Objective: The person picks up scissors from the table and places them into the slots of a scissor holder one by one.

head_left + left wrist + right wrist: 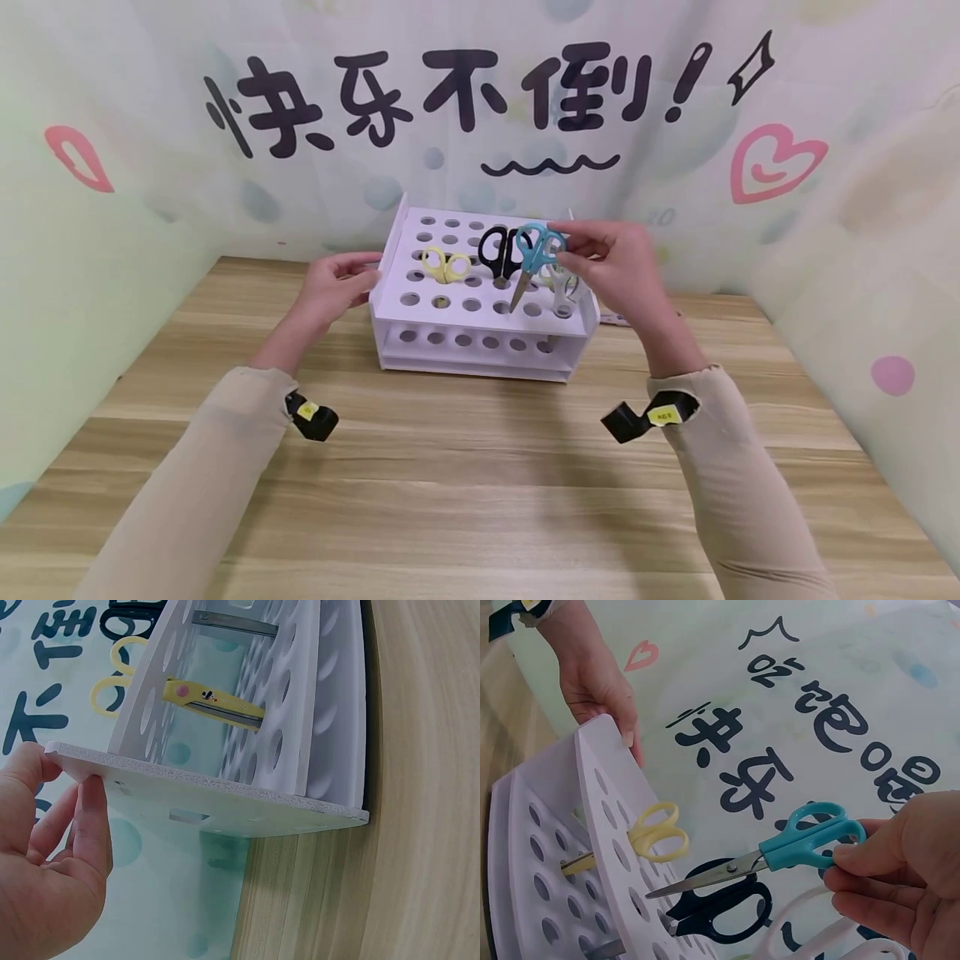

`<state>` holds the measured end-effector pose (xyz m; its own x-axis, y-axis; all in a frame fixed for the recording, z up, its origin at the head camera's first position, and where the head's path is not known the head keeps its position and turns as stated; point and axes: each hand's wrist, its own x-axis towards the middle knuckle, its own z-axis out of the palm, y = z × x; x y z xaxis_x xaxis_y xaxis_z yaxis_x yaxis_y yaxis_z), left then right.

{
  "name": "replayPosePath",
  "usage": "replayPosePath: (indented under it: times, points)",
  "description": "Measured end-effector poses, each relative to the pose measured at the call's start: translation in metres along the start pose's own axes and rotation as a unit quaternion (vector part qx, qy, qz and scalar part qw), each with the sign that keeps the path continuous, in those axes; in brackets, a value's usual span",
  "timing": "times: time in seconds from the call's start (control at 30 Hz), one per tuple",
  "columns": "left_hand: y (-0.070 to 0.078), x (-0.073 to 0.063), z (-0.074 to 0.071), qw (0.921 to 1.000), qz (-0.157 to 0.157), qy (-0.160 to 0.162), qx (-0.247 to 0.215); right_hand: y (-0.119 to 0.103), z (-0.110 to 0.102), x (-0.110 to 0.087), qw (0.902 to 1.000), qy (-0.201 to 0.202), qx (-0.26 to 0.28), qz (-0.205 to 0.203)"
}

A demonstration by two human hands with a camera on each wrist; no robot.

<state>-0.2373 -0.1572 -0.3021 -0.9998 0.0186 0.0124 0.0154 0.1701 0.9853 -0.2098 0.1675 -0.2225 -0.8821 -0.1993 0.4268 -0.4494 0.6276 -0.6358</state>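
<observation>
A white rack (pixel 390 323) with rows of round holes stands at the back of the table. My left hand (pixel 330 287) pinches the upper edge of its left side panel (pixel 247 814) between thumb and fingers. By one loop of the handle, my right hand (pixel 618 262) holds blue scissors (pixel 802 840) over the rack. Their closed blades slant down, with the tip close above the holes. Yellow scissors (pixel 446 265) stand in a hole on the left, black scissors (pixel 501 254) in the middle. White-handled scissors (pixel 562 287) are in the right front, partly behind the blue pair.
On the wooden table (pixel 450 467), a thin pale object (pixel 617 320) lies right of the rack, partly hidden by my right hand. Behind the rack hangs a printed cloth (pixel 420 108) with black lettering. Pale side walls (pixel 67 275) border the table.
</observation>
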Motion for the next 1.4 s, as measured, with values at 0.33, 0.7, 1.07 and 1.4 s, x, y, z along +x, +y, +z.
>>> replayPosePath:
  times: [0.33, 0.7, 1.07, 1.4]
  points:
    - [-0.001, 0.001, 0.002, 1.0000, -0.001, 0.002, -0.004, 0.006, 0.016, 0.003, 0.9993, -0.001, 0.012, 0.037]
    - [-0.001, 0.000, 0.000, 1.0000, -0.005, 0.002, -0.007, 0.014, 0.032, 0.000, 0.9986, -0.048, 0.015, 0.014]
    - [-0.001, 0.001, 0.001, 0.9999, -0.005, 0.011, 0.001, 0.023, 0.047, -0.005, 0.9959, -0.084, -0.027, 0.019]
    - [-0.001, 0.001, 0.001, 1.0000, -0.002, 0.009, 0.002, 0.026, 0.055, -0.006, 0.9961, -0.077, -0.032, 0.027]
